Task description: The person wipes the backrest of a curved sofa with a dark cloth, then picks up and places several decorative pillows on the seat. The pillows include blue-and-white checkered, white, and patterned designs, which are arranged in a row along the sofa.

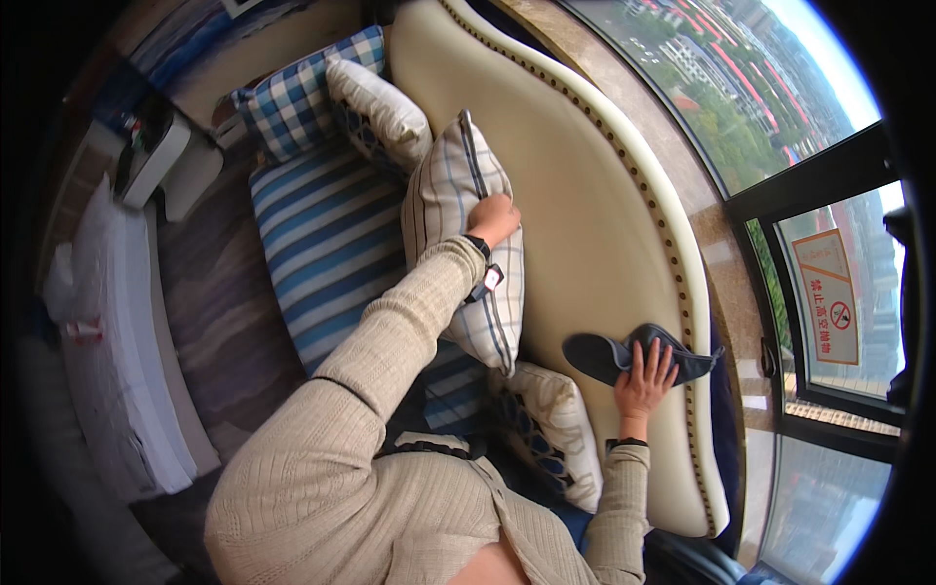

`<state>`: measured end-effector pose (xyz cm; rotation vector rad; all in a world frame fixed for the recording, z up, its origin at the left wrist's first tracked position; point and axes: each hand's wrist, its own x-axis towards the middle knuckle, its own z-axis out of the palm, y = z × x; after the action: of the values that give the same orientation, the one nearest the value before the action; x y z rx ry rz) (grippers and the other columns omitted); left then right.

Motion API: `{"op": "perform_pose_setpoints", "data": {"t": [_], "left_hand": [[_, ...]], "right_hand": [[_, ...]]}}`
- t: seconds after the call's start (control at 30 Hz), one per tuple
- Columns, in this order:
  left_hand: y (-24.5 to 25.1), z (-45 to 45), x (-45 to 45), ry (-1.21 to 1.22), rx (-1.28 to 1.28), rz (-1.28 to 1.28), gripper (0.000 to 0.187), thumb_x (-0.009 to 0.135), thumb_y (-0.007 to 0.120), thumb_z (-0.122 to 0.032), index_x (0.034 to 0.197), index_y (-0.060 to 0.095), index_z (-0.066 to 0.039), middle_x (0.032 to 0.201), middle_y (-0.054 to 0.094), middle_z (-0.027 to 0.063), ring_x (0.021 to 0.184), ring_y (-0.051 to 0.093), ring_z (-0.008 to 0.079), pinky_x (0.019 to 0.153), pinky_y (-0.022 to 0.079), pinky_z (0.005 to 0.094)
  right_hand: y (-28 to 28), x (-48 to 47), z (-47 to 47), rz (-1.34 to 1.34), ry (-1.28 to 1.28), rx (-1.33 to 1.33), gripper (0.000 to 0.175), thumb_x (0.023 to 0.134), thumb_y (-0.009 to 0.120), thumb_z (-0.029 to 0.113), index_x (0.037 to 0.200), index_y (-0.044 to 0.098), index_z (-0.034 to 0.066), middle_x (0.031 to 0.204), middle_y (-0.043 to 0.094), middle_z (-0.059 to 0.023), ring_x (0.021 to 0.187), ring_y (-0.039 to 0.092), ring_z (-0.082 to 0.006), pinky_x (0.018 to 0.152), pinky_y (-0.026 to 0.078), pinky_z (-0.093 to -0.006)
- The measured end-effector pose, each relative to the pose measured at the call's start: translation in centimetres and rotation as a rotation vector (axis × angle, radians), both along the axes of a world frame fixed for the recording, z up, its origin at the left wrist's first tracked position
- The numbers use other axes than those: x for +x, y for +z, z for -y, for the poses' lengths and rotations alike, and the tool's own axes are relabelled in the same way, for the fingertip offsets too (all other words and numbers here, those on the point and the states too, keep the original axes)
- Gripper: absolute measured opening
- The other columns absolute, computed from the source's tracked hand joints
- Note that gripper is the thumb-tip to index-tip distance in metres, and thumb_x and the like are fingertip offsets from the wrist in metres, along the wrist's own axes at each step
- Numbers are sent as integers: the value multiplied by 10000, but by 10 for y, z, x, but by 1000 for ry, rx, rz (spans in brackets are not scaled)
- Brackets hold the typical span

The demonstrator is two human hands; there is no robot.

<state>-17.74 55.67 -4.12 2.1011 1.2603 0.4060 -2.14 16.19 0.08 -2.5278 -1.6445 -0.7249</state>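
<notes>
My left hand (496, 219) is closed on the dark-piped edge of a striped, checked cushion (446, 197), which stands tilted on the sofa seat against the cream backrest (578, 205). A watch and another wrist device are on that arm. Further right, my right hand (645, 384) lies with spread fingers on a dark grey cloth (599, 357), pressing it to the backrest near its studded border. One end of the cloth reaches over the rim, and part is folded beneath the fingers. The seat (329, 234) has blue and white stripes.
A blue checked pillow (292, 102) and a white patterned cushion (384, 110) lie at the sofa's far end. Another patterned cushion (563, 431) is close to my body. A stone sill (713, 241) and dark-framed windows run behind the backrest. White wrapped panels (124, 351) stand at the left.
</notes>
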Motion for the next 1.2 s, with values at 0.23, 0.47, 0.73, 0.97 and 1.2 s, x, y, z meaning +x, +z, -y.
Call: {"op": "perform_pose_setpoints", "data": {"t": [0.23,0.47,0.73,0.97,1.2], "left_hand": [[-26,-45,-1,-182,-380,44,350,797,474,-260,697,665,15,673,647,205,720,653,383,730,498,464],[-45,-60,-5,-137,-797,244,338,878,489,-218,646,587,7,564,579,89,393,500,151,391,396,293],[-50,-69,-1,-101,-835,137,310,857,518,-224,640,580,-11,567,595,97,375,508,149,354,341,272],[-7,-34,-15,-264,-377,101,246,858,547,-219,787,643,-4,638,634,115,483,585,236,521,490,367],[40,68,-129,-105,478,195,691,793,692,-278,1365,390,-35,1335,383,195,1248,356,405,1072,281,479]], "right_hand": [[-5,-3,-3,-22,-59,3,572,745,491,211,1312,559,213,1465,411,-128,1364,347,-385,1110,209,-602],[-3,-6,-3,-70,-142,-4,565,745,531,240,1308,563,279,1476,398,-113,1378,340,-343,1117,219,-570],[2,-27,-55,-117,-212,46,606,768,567,252,1366,502,328,1514,356,-43,1412,296,-267,1133,170,-520],[21,-31,-179,-130,53,0,590,805,574,194,1379,478,291,1516,347,50,1410,296,-171,1128,214,-501],[42,-8,-219,9,148,-18,595,801,580,209,1380,474,293,1526,328,0,1426,264,-254,1073,211,-643]]}}
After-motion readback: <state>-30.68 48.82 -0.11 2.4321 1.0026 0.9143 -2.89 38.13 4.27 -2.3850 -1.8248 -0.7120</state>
